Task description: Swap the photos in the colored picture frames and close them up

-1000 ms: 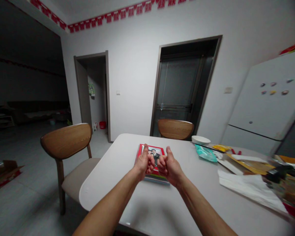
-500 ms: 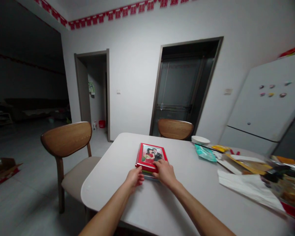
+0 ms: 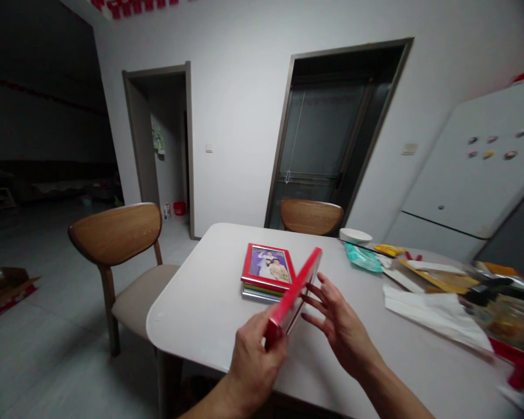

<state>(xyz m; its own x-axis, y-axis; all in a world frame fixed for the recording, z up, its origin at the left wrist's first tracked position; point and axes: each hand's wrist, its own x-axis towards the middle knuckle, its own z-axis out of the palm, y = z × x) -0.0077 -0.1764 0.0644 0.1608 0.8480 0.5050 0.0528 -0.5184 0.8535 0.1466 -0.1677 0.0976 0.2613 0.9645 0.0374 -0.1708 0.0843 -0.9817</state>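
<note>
A red picture frame (image 3: 297, 288) stands tilted on edge above the table, its picture side turned away to the right. My left hand (image 3: 257, 355) is closed around its near lower corner. Beside the frame's right face, my right hand (image 3: 334, 320) has its fingers spread; whether the fingertips touch the frame I cannot tell. Just behind lies a stack of frames, topped by another red picture frame (image 3: 247, 273) that holds a photo of people on a purple ground. Under it show green and silver edges (image 3: 257, 293).
The white table (image 3: 201, 308) carries a white bowl (image 3: 355, 235), a teal packet (image 3: 362, 258), a yellow envelope (image 3: 445, 279), white paper (image 3: 432, 311) and a clear container (image 3: 515, 320) on the right. Wooden chairs stand at left (image 3: 116, 233) and behind (image 3: 312, 216).
The top red frame has come off the stack, moved right and toward me, and turned on edge. Another red frame with a different photo is uncovered. My right hand has opened.
</note>
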